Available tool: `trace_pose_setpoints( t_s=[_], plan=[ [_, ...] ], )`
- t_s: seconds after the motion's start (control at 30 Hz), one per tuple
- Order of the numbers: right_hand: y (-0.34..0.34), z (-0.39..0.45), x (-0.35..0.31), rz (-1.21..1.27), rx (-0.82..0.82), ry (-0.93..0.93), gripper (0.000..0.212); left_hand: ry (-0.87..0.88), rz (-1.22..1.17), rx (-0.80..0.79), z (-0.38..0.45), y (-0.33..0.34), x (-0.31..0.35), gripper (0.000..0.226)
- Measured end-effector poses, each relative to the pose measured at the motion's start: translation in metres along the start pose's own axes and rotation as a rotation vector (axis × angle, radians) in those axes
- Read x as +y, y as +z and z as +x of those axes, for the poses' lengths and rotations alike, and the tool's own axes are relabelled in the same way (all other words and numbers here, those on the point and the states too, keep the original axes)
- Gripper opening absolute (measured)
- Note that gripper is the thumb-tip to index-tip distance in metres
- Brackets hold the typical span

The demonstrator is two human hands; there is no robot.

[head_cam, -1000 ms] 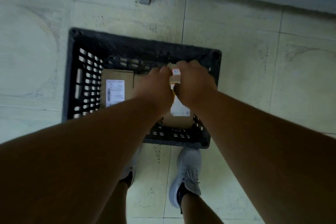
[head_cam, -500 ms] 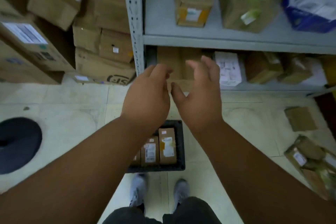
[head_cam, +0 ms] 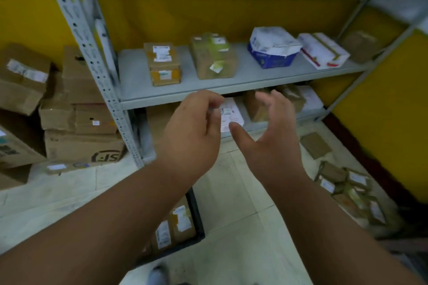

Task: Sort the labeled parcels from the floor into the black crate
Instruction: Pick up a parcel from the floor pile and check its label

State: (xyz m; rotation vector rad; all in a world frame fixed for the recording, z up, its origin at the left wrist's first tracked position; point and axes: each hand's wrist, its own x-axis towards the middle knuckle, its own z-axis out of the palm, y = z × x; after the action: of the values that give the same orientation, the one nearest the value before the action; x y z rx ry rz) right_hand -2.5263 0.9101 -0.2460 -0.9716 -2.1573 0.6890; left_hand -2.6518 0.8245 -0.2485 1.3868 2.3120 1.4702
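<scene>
My left hand (head_cam: pixel 193 132) loosely curled, right hand (head_cam: pixel 269 136) spread, both empty, black crate (head_cam: pixel 196 220) half hidden by my arm, cardboard parcels (head_cam: pixel 347 190) blurred at floor's right edge.

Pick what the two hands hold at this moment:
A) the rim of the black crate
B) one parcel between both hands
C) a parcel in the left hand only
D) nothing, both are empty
D: the left hand and right hand hang in the air with loose fingers, above the black crate and its labeled parcels.

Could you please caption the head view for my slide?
Both empty hands, left hand and right hand, raised above the black crate holding labeled parcels.
</scene>
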Motion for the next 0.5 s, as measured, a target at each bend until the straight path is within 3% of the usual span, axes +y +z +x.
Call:
trace_pose_setpoints(
  t_s=[0.33,0.5],
  plan=[
    [-0.225,-0.039,0.145,-0.103,0.237,0.112,0.075,0.148,-0.317,-0.138,-0.038,0.195,0.187,0.021],
    [-0.288,-0.047,0.211,-0.115,0.352,0.218,0.077,0.198,-0.341,-0.250,-0.042,0.270,0.235,0.025]
  ],
)
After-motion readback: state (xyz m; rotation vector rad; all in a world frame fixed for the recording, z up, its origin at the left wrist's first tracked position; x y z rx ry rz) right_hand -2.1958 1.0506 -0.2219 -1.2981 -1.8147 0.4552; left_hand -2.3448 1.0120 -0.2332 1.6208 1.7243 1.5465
